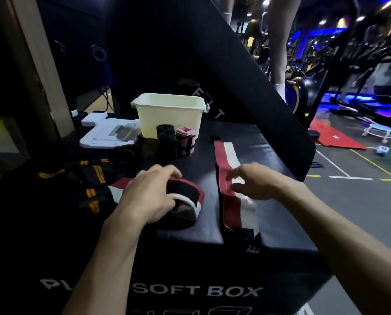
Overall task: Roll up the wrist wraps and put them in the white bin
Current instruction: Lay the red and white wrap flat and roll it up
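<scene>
Head view: a person's two bare hands work over wrist wraps on a black soft box.
Rolled wrap [185, 201]: red, white and black, partly rolled, lying on the box top [203, 164] near its front edge; its loose tail runs left under the hand.
Left hand [149, 196]: rests on the rolled wrap, fingers curled over the top of the roll and thumb against its near end, gripping it.
Flat wrap [232, 192]: red and white with a black edge, laid out straight from the front edge of the box toward the back, just right of the roll and apart from it.
Right hand [253, 180]: hovers over the middle of the flat wrap, fingers loosely bent and spread, holding nothing; whether the fingertips touch the fabric cannot be told because of blur.
Finished rolls: two black rolls [166, 142] and a pink roll [185, 140] stand on end side by side, just in front of the bin.
Bin [169, 114]: white, open-topped, at the back of the box; its inside is not visible.
Striped wraps [87, 176]: black with orange stripes, unrolled in a loose heap left of the left hand.
Foam tray [108, 133]: white, left of the bin.
Background: a gym floor with a red mat [335, 135] at right.
</scene>
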Demonstrator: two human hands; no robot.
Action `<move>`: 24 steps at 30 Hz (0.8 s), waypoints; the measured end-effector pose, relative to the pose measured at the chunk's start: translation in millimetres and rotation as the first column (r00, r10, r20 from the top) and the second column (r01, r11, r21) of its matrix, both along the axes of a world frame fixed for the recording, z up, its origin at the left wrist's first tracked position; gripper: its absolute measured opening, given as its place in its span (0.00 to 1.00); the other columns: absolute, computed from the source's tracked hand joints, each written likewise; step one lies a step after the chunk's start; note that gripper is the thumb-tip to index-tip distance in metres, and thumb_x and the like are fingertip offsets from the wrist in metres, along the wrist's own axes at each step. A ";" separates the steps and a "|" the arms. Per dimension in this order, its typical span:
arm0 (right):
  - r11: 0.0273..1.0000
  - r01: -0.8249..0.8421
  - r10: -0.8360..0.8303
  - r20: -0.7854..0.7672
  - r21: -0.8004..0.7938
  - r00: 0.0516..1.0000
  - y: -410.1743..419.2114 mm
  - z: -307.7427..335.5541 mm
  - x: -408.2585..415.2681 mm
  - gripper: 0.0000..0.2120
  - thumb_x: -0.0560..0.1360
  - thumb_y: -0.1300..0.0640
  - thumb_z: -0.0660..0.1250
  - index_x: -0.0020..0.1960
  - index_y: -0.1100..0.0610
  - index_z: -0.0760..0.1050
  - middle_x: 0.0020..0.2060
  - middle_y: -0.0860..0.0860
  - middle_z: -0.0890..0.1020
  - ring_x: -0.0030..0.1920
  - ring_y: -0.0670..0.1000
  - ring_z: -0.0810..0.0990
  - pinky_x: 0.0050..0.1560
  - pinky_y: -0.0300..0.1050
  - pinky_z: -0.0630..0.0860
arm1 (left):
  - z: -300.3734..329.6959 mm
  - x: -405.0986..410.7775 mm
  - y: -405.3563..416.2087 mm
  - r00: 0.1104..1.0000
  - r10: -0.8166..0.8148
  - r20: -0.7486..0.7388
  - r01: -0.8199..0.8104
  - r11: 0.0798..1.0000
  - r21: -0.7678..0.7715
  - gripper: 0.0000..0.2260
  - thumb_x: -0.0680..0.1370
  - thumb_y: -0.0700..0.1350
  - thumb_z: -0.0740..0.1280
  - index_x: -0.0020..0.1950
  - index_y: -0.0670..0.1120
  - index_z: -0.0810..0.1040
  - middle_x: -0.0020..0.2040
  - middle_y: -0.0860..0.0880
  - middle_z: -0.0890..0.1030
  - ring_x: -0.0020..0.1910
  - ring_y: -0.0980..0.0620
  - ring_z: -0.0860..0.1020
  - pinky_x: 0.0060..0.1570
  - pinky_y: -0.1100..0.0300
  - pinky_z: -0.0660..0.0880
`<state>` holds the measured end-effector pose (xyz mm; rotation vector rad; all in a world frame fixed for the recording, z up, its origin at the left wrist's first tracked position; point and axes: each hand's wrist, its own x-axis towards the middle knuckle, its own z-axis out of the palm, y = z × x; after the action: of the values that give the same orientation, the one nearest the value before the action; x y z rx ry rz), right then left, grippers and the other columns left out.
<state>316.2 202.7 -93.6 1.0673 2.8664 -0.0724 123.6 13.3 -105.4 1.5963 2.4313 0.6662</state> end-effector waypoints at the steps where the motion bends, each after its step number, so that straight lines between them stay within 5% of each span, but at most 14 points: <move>1: 0.999 -0.051 0.050 -0.070 -0.018 0.996 -9.0 4.0 -7.3 0.16 0.80 0.48 0.67 0.67 0.47 0.78 0.61 0.52 0.83 0.60 0.57 0.81 0.61 0.52 0.77 | -2.4 -2.4 -2.0 1.000 0.008 -0.026 -0.010 0.998 -0.059 0.26 0.70 0.42 0.73 0.64 0.62 0.74 0.60 0.57 0.76 0.61 0.49 0.77 0.60 0.48 0.76; 7: 0.945 -0.239 0.169 -0.293 -0.223 0.941 -66.1 4.4 -51.8 0.29 0.74 0.39 0.74 0.70 0.49 0.73 0.60 0.48 0.82 0.57 0.50 0.80 0.58 0.48 0.78 | -3.2 -3.6 1.4 0.975 0.212 -0.071 -0.203 0.972 0.118 0.09 0.78 0.50 0.70 0.57 0.59 0.78 0.54 0.56 0.83 0.55 0.45 0.81 0.48 0.54 0.75; 10: 0.975 -0.213 0.175 -0.387 -0.056 0.905 -70.7 -7.3 -67.0 0.19 0.78 0.44 0.68 0.65 0.50 0.74 0.54 0.53 0.81 0.54 0.57 0.80 0.53 0.55 0.78 | 0.5 3.5 3.2 0.974 0.215 -0.073 -0.186 0.940 0.287 0.05 0.79 0.54 0.71 0.54 0.57 0.80 0.50 0.56 0.83 0.51 0.44 0.81 0.43 0.56 0.69; 14: 0.996 -0.086 0.084 -0.554 0.023 0.828 -63.4 2.5 -66.4 0.10 0.80 0.47 0.60 0.56 0.47 0.78 0.48 0.53 0.85 0.49 0.61 0.82 0.48 0.56 0.80 | -4.2 -0.7 7.2 0.993 0.096 0.064 -0.114 0.896 0.429 0.07 0.78 0.54 0.72 0.52 0.56 0.78 0.47 0.56 0.82 0.48 0.48 0.81 0.45 0.52 0.78; 19: 0.996 0.061 -0.094 -0.720 -0.072 0.687 -42.5 31.2 -56.3 0.08 0.80 0.54 0.62 0.50 0.52 0.80 0.42 0.54 0.85 0.46 0.60 0.83 0.45 0.53 0.79 | -10.4 -20.6 3.5 0.989 -0.007 0.148 -0.024 0.978 0.207 0.11 0.74 0.51 0.75 0.53 0.56 0.79 0.46 0.58 0.83 0.49 0.53 0.82 0.50 0.53 0.79; 21: 0.986 0.108 -0.169 -0.775 -0.130 0.608 -34.6 40.1 -51.6 0.09 0.81 0.51 0.62 0.46 0.52 0.78 0.38 0.51 0.83 0.44 0.58 0.83 0.43 0.52 0.77 | -16.9 -28.1 0.9 0.996 0.027 0.087 -0.028 1.000 0.013 0.08 0.75 0.48 0.73 0.53 0.55 0.79 0.47 0.55 0.83 0.51 0.50 0.82 0.49 0.52 0.79; 24: 0.973 0.137 -0.232 -0.801 -0.187 0.552 -26.6 47.0 -47.0 0.11 0.80 0.51 0.62 0.46 0.55 0.79 0.38 0.52 0.83 0.44 0.58 0.82 0.46 0.57 0.80 | -23.1 -36.2 -1.8 0.984 0.171 0.055 -0.166 0.983 -0.081 0.07 0.79 0.45 0.67 0.51 0.57 0.78 0.46 0.52 0.82 0.52 0.45 0.80 0.55 0.49 0.76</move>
<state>269.1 176.1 -46.6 1.6613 3.4112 -0.9925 87.5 11.6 -128.6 1.3330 2.5333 0.6301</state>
